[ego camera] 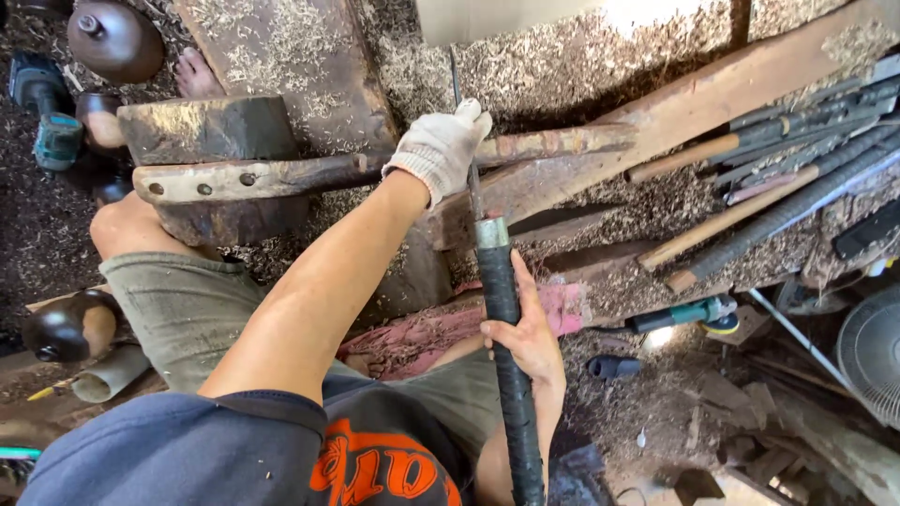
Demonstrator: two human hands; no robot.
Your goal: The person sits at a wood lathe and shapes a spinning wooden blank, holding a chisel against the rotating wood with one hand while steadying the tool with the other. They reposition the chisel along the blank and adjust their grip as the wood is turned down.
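**Ana:** Two hands are working on one long tool; the left hand, in a white knit glove, is pressing down near the tool's thin metal blade, where it is meeting the wooden workpiece; its grip is closing over the blade and the wood together, though how tightly cannot be told.

**Ben:** And the right hand?

**Ana:** Bare; its grip is clenching around the tool's black wrapped handle, below the grey metal collar; the handle is running down toward the person's lap.

**Ben:** Where is the workpiece sitting?

**Ana:** It is lying across a heavy wooden block, reaching left to a pale flat end with holes in it; wood shavings are covering the ground all around.

**Ben:** Anything else nearby?

**Ana:** A bundle of long rods and wooden-handled tools is resting on a slanted plank at the right, well apart from the hands; a teal power drill is lying at the far left; a fan is showing at the right edge; the person's bent knee is sitting just below the block.
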